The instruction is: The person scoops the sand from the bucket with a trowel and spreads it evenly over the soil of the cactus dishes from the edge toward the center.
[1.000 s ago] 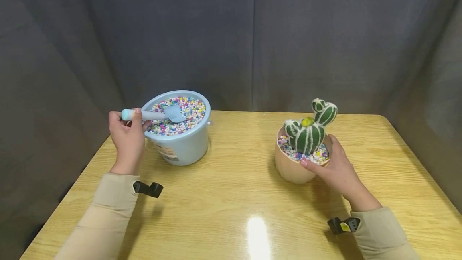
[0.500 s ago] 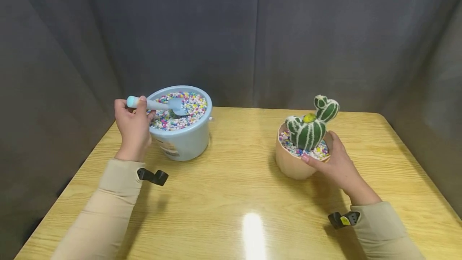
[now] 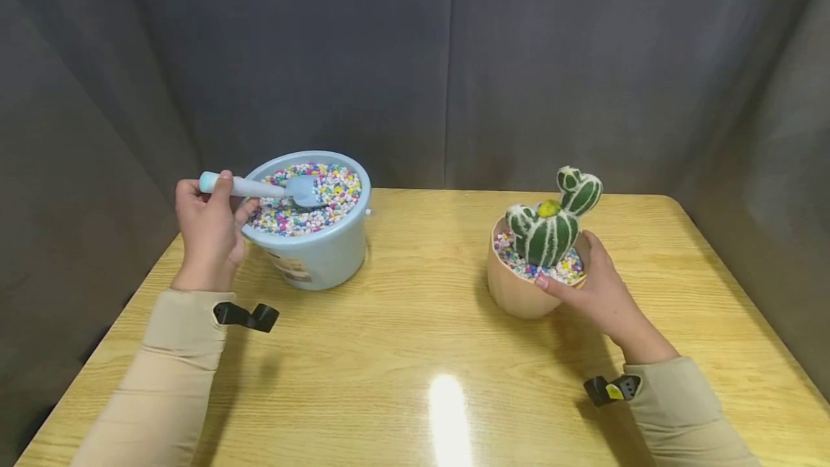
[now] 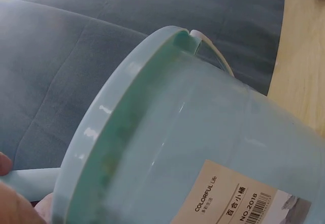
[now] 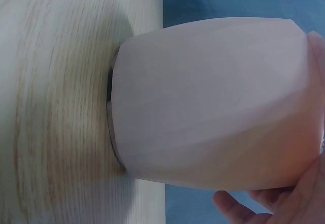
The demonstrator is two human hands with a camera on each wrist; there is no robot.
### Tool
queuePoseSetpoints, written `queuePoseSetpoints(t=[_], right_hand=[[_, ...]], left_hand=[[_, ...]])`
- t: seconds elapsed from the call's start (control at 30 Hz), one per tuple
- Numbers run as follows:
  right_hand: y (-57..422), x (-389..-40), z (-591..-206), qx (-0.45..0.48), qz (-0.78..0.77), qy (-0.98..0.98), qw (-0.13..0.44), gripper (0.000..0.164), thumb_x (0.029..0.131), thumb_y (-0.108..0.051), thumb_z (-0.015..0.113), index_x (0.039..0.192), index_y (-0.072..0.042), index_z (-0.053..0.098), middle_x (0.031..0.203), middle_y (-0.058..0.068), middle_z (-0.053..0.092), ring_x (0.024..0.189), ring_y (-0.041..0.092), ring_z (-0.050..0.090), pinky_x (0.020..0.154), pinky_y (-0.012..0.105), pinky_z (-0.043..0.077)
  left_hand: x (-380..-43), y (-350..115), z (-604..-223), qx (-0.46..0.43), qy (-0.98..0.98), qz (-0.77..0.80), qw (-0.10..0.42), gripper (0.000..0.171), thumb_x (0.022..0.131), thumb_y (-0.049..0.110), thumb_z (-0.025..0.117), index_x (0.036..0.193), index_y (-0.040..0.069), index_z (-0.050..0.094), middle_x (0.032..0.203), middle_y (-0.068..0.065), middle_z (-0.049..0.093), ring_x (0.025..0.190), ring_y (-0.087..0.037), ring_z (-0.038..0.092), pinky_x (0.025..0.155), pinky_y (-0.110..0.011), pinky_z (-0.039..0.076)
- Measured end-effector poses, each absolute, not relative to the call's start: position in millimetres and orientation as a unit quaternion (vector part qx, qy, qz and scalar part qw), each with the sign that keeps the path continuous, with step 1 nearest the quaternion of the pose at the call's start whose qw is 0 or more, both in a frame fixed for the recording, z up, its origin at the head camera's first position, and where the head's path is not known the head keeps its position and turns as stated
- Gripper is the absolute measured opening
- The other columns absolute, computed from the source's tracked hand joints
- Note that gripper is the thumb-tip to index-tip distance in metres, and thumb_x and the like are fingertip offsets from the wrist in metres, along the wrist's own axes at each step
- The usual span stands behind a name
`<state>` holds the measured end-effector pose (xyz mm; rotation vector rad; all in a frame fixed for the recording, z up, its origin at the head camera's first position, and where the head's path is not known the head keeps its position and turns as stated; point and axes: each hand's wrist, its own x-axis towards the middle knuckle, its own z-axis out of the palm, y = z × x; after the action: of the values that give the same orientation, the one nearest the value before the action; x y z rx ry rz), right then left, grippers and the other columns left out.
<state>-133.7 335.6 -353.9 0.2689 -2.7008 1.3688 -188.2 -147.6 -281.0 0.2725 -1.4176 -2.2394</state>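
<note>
In the head view, a light blue bucket (image 3: pixel 327 254) at the left is full of small multicoloured pebbles (image 3: pixel 340 189). My left hand (image 3: pixel 209 233) grips the handle of a pale blue hand trowel (image 3: pixel 259 188) at the bucket's left rim. The trowel's blade lies among the pebbles. To the right stands a peach plant pot (image 3: pixel 519 294) with a green-and-white toy cactus (image 3: pixel 547 240) set in similar pebbles. My right hand (image 3: pixel 599 294) holds the pot's right side, its thumb on the near rim. In the right wrist view the pot's base (image 5: pixel 118 107) rests at the table.
Both containers stand on a wood-grain table (image 3: pixel 402 337). Dark grey cloth (image 3: pixel 324 56) hangs behind the table and along both sides. A label (image 4: pixel 238 198) shows on the bucket's wall in the left wrist view.
The head view has shifted slightly. My left hand keeps its hold on the trowel, with the blade still among the pebbles; the right hand stays on the pot.
</note>
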Motion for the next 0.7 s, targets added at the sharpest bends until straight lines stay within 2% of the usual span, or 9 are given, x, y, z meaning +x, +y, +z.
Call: queuePoseSetpoints(t=[0.23, 0.53, 0.7], right_hand=[[336, -133, -352, 0.087, 0.455, -0.885, 0.048, 0.105, 0.088, -0.022, 0.084, 0.157, 0.011, 0.011, 0.156, 0.037, 0.026, 0.146, 0.051, 0.025, 0.120, 0.066, 0.020], [337, -132, -350, 0.074, 0.439, -0.894, 0.046, 0.110, 0.088, -0.026, 0.084, 0.157, 0.012, 0.008, 0.158, 0.039, 0.022, 0.147, 0.053, 0.022, 0.120, 0.068, 0.019], [336, -132, -350, 0.071, 0.437, -0.896, 0.039, 0.112, 0.088, -0.028, 0.084, 0.157, 0.012, 0.006, 0.159, 0.040, 0.019, 0.147, 0.054, 0.020, 0.120, 0.068, 0.019]], left_hand=[[-188, -152, -280, 0.113, -0.495, -0.827, 0.241, 0.014, 0.108, 0.014, 0.053, 0.114, 0.012, 0.040, 0.127, -0.005, 0.040, 0.122, -0.025, 0.048, 0.115, -0.053, 0.034], [-186, -158, -280, 0.119, -0.465, -0.846, 0.233, 0.016, 0.108, 0.014, 0.053, 0.118, 0.012, 0.040, 0.128, -0.007, 0.041, 0.120, -0.026, 0.051, 0.113, -0.050, 0.037], [-185, -163, -280, 0.123, -0.423, -0.864, 0.243, 0.015, 0.108, 0.013, 0.052, 0.116, 0.010, 0.040, 0.127, -0.009, 0.042, 0.114, -0.027, 0.052, 0.108, -0.048, 0.042]])
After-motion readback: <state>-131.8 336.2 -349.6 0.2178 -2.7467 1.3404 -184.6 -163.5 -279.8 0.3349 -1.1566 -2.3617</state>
